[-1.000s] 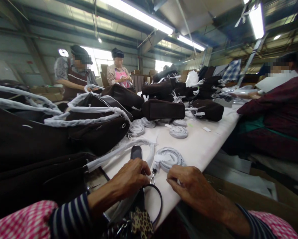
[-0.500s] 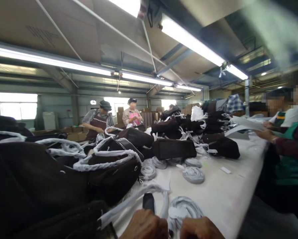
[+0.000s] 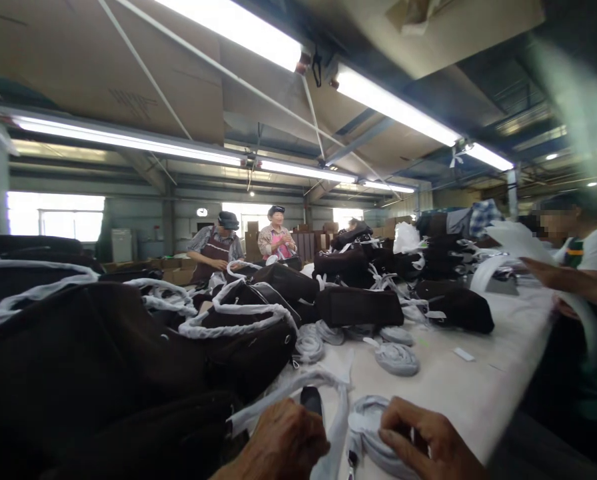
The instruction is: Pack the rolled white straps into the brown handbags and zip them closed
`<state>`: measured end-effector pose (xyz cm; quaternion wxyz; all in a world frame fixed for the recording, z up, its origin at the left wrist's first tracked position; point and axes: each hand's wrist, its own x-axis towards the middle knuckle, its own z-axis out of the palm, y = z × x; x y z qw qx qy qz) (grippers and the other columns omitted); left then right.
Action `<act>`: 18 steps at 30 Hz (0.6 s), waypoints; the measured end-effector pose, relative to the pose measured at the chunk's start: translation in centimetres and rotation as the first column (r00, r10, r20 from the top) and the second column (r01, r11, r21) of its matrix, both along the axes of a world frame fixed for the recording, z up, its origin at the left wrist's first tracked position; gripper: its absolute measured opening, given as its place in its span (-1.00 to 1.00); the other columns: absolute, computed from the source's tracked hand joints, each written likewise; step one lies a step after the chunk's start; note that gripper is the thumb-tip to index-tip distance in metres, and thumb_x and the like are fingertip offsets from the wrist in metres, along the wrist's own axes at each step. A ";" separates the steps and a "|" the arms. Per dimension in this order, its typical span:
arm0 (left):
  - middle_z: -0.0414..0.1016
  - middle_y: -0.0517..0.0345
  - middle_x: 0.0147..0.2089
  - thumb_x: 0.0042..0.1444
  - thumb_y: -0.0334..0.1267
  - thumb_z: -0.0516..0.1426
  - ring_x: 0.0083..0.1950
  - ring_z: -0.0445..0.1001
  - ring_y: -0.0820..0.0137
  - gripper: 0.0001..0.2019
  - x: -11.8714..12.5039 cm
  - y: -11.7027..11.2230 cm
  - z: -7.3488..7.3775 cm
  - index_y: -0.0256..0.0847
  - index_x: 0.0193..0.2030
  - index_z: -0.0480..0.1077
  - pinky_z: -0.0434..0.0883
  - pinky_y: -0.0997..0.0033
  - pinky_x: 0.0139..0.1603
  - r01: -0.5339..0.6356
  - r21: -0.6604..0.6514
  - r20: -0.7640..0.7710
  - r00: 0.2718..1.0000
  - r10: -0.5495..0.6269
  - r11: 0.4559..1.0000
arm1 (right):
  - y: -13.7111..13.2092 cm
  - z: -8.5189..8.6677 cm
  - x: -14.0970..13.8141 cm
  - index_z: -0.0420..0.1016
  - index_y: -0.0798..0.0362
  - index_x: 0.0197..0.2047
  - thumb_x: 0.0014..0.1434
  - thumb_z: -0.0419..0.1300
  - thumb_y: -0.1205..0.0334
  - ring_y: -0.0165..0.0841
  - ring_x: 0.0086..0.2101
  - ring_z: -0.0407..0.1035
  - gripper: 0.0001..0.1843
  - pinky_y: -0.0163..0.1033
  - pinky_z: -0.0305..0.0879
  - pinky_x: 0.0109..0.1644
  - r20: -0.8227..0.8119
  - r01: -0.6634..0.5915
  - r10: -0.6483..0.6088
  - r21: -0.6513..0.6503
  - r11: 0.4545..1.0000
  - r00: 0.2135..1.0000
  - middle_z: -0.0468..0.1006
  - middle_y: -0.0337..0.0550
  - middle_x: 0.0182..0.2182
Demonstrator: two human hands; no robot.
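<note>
My left hand (image 3: 289,433) is closed, knuckles up, at the bottom middle; what its fingers hold, if anything, is hidden. Just behind it lies a dark, round-ended flat piece (image 3: 311,400) that I cannot identify. A pale wrapped strap (image 3: 341,407) curves around that piece from a dark bag (image 3: 248,353). To the right, my right hand (image 3: 426,430) is at the edge of a coiled pale grey strap (image 3: 371,417), its thumb and forefinger apart and half curled. A small metal clip (image 3: 351,460) shows at the coil's lower left.
Dark bags (image 3: 359,307) with white-wrapped handles crowd the left and far side of the white table (image 3: 458,393). More coiled straps (image 3: 397,359) and a white slip (image 3: 464,355) lie on it. Across stand two people (image 3: 221,247); at right, a co-worker's arm (image 3: 573,280) is beside pale strips.
My right hand has risen from the bottom edge to the coiled strap, its thumb and forefinger parting. My left hand remains closed. The view has shifted, and the co-worker's pale strips have moved.
</note>
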<state>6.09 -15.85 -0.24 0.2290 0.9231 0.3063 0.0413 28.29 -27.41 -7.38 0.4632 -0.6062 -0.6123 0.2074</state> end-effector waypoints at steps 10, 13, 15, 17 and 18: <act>0.45 0.15 -0.58 -0.01 -0.18 0.11 -0.66 0.32 0.43 -0.78 0.2 -0.4 -3.0 -0.28 -0.42 0.49 0.21 0.50 -0.64 -0.198 -0.512 0.049 0.965 0.259 0.836 | 1.3 1.6 -0.9 0.49 0.09 -0.35 0.11 0.37 -0.14 -0.52 -0.61 0.19 -0.57 -0.40 0.09 -0.57 -0.695 0.127 0.013 0.150 0.981 0.719 0.48 -0.21 -0.47; 0.48 0.14 -0.52 0.01 -0.14 0.14 -0.51 0.38 0.40 -0.74 0.2 -0.9 -2.5 -0.30 -0.41 0.56 0.26 0.49 -0.50 -0.093 -0.469 0.031 0.992 0.121 0.879 | 1.2 2.4 -1.8 0.46 0.09 -0.35 0.07 0.43 -0.05 -0.49 -0.56 0.28 -0.61 -0.44 0.10 -0.58 -0.817 0.081 0.072 0.144 0.986 0.572 0.51 -0.21 -0.48; 0.53 0.13 -0.43 0.03 -0.16 0.16 -0.37 0.44 0.35 -0.74 0.3 -0.7 -1.8 -0.28 -0.31 0.62 0.28 0.46 -0.38 -0.038 -0.369 0.013 0.999 0.046 0.929 | 0.9 2.6 -1.6 0.45 0.09 -0.36 0.07 0.44 -0.02 -0.49 -0.57 0.30 -0.63 -0.43 0.10 -0.59 -0.802 0.040 0.081 0.130 0.991 0.592 0.52 -0.22 -0.49; 0.58 0.12 -0.33 0.02 -0.22 0.16 -0.25 0.48 0.29 -0.72 0.5 -0.1 -1.5 -0.25 -0.20 0.64 0.29 0.41 -0.26 -0.039 -0.267 -0.012 0.999 0.037 0.963 | 0.4 2.3 -0.8 0.49 0.11 -0.35 0.10 0.42 0.02 -0.50 -0.60 0.28 -0.67 -0.42 0.08 -0.59 -0.725 0.006 0.062 0.090 0.996 0.686 0.51 -0.23 -0.53; 0.60 0.12 -0.30 0.03 -0.24 0.16 -0.22 0.49 0.28 -0.72 0.6 0.2 -1.5 -0.24 -0.18 0.64 0.29 0.39 -0.22 -0.043 -0.245 -0.029 0.999 0.037 0.969 | 0.1 2.1 -0.3 0.50 0.12 -0.34 0.12 0.40 0.04 -0.51 -0.60 0.27 -0.69 -0.42 0.07 -0.58 -0.674 -0.014 0.050 0.059 0.998 0.737 0.50 -0.24 -0.54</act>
